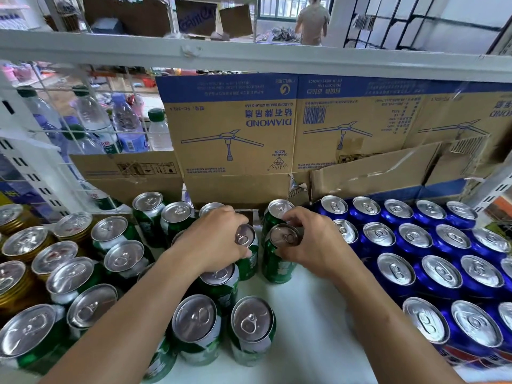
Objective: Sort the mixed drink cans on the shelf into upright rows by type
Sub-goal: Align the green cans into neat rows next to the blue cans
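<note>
Both bare forearms reach in over the near edge of the shelf toward its middle. The left hand grips a green can from above, fingers curled; the right hand pinches a second green can at its rim

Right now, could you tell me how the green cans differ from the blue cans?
The green cans are green and white; the blue cans are deep blue. The blue cans stand in tight rows on the right; the green cans sit loosely clustered. The left hand and right hand each grip a green can; no blue can is gripped. Both kinds stand upright with silver tops.
</note>
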`<state>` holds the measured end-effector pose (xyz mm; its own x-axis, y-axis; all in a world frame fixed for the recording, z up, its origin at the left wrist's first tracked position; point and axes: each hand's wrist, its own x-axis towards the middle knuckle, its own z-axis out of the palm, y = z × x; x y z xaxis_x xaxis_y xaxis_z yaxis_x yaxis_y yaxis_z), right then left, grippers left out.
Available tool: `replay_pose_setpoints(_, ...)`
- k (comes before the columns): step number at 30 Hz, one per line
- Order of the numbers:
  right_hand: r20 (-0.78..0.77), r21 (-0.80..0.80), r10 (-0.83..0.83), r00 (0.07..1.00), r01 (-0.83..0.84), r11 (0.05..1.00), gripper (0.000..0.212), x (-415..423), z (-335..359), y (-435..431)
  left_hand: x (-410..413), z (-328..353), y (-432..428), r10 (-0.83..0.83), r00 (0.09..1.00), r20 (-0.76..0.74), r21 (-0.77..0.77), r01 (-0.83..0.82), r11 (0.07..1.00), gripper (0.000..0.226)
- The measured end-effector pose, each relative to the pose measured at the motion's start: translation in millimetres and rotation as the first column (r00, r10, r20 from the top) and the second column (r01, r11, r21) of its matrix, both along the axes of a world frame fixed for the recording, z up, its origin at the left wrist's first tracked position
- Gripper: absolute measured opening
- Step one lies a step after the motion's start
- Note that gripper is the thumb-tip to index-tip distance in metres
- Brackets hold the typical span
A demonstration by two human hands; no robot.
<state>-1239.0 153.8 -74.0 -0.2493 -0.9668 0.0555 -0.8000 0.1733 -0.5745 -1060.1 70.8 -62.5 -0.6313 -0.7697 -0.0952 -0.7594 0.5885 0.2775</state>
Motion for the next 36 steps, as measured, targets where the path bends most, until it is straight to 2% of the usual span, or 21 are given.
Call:
replay_pose_setpoints(3, -0.023, 0.023, 0.033, 0.999, -0.032, 0.999, 0.059, -2.8, 0.7, 0.2, -1.1, 8.0, 2.2, 0.009, 1.0, -0.03, -0.005, -0.009, 1.0, 0.052)
replay_pose_setpoints(6, -0.018, 0.068, 0.059, 0.998, -0.058, 0.996, 0.069, -6.4, 4.8, 1.3, 0.1, 22.6, 5.0, 0.01, 0.996, -0.086, -0.019, -0.011, 1.0, 0.056)
replay_pose_setpoints(9, -0.017, 0.087, 0.08, 0.997, -0.079, 0.993, 0.079, -8.3, 5.7, 3.2, 5.0, 39.8, 7.3, 0.018, 0.98, -0.2, -0.055, -0.03, 0.998, 0.063)
replay_pose_setpoints(13, 0.037, 0.111, 0.064, 0.997, -0.068, 0.991, 0.087, -10.3, 4.2, 6.0, 9.2, 58.6, 13.5, -0.006, 0.937, -0.349, -0.117, -0.037, 0.992, 0.06)
replay_pose_setpoints(17, 0.045, 0.094, 0.08, 0.996, -0.083, 0.992, 0.082, -10.7, 4.2, 11.1, 11.9, 70.0, 24.5, -0.031, 0.912, -0.409, -0.106, -0.013, 0.994, 0.058)
replay_pose_setpoints(20, 0.058, 0.052, 0.073, 0.996, -0.076, 0.996, 0.069, -14.1, 6.0, 19.1, 12.2, 75.4, 34.5, -0.058, 0.897, -0.439, -0.078, 0.026, 0.997, 0.059)
replay_pose_setpoints(24, 0.241, -0.023, 0.133, 0.961, -0.131, 0.991, 0.046, -18.9, 18.9, 36.5, 4.6, 82.6, 46.7, -0.086, 0.877, -0.474, -0.027, 0.083, 0.996, 0.065)
replay_pose_setpoints(28, 0.44, -0.102, 0.297, 0.847, -0.282, 0.954, 0.047, -19.0, 34.8, 55.3, -9.1, 79.3, 54.8, -0.105, 0.872, -0.479, 0.059, 0.151, 0.987, 0.066)
replay_pose_setpoints(30, 0.487, -0.103, 0.316, 0.814, -0.305, 0.947, 0.054, -18.9, 40.0, 62.5, -14.6, 72.8, 57.8, -0.113, 0.88, -0.462, 0.084, 0.17, 0.982, 0.065)
replay_pose_setpoints(33, 0.423, -0.083, 0.285, 0.86, -0.276, 0.958, 0.064, -16.7, 41.1, 69.6, -20.6, 63.5, 63.3, -0.138, 0.875, -0.464, 0.099, 0.206, 0.974, 0.062)
replay_pose_setpoints(36, 0.329, -0.065, 0.191, 0.925, -0.179, 0.982, 0.061, -11.4, 34.9, 75.4, -24.1, 55.2, 68.4, -0.177, 0.877, -0.447, 0.107, 0.248, 0.963, 0.061)
